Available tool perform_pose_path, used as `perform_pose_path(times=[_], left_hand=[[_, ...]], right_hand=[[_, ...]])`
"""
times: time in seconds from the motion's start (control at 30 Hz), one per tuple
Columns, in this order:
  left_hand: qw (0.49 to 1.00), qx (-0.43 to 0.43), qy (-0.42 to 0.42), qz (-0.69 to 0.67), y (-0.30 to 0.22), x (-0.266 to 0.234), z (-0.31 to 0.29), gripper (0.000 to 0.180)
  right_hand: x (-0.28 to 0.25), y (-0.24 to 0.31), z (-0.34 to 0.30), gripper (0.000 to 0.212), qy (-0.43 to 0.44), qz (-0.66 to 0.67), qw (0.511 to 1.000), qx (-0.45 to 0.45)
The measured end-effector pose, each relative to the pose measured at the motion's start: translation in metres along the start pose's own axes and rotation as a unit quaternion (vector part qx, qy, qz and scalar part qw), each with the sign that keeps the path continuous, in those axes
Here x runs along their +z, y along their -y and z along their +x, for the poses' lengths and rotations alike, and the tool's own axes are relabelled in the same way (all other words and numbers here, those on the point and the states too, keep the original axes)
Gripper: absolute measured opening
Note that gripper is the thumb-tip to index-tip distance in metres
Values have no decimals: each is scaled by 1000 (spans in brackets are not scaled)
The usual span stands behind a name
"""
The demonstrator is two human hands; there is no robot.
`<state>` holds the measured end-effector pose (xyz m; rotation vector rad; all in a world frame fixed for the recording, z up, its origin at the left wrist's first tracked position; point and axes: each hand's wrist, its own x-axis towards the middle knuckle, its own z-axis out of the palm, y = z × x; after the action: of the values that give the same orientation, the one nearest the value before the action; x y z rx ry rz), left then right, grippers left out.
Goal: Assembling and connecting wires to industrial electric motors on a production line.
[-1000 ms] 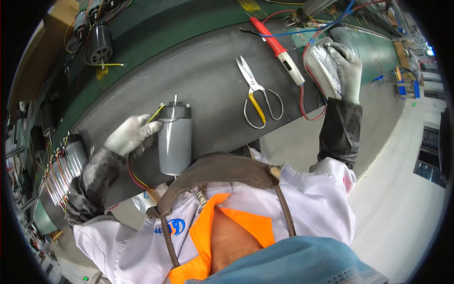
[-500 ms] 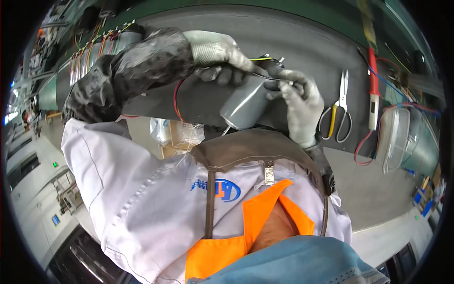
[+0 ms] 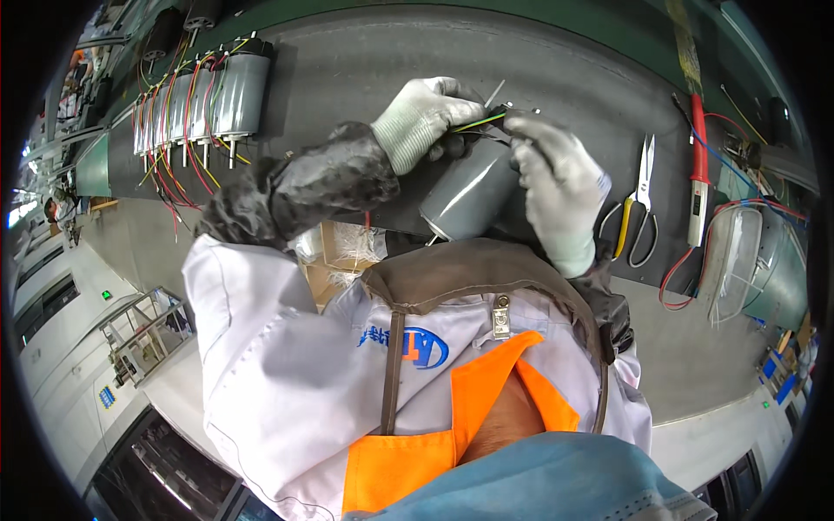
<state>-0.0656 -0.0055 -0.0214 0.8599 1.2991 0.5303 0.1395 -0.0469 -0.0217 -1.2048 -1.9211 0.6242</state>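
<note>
A grey cylindrical motor [image 3: 467, 193] is held tilted just above the dark mat, its shaft pointing toward my chest. My left hand [image 3: 426, 117], in a white knit glove with a dark sleeve cover, grips the motor's far end and its thin coloured wires [image 3: 476, 123]. My right hand [image 3: 560, 187], also gloved, wraps the motor's right side, with its fingertips pinching at the wire ends on top.
A row of several grey motors [image 3: 204, 100] with red and yellow leads lies at the far left of the mat. Yellow-handled scissors [image 3: 636, 204], a red-handled tool [image 3: 698, 169] and a clear plastic cover [image 3: 730, 260] lie to the right. A green belt edge [image 3: 608, 26] runs behind.
A second ago my left hand held the motor upright while my right hand reached to the far right. Both hands have come together on the motor, which is tilted, and my view has swung left.
</note>
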Motion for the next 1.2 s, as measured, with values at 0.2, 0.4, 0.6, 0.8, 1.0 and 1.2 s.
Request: perform_pose_path(times=[0.2, 0.4, 0.6, 0.8, 1.0, 1.2], left_hand=[[994, 65, -11, -84, 12, 31, 0, 26], [994, 102, -31, -7, 11, 41, 1, 20], [988, 150, -12, 30, 5, 60, 2, 19], [966, 243, -15, 81, 5, 85, 10, 22], [946, 282, -17, 162, 11, 84, -1, 30], [978, 190, -74, -40, 13, 93, -13, 29]], right_hand=[[-16, 2, 18, 35, -22, 404, 859, 313], [-22, -7, 21, 45, -26, 396, 864, 310], [-55, -22, 37, 48, 143, 347, 866, 331], [-69, -29, 25, 39, 176, 344, 852, 354], [-64, -23, -1, 19, 45, 7, 989, 142], [-68, -72, -15, 17, 5, 211, 925, 316]])
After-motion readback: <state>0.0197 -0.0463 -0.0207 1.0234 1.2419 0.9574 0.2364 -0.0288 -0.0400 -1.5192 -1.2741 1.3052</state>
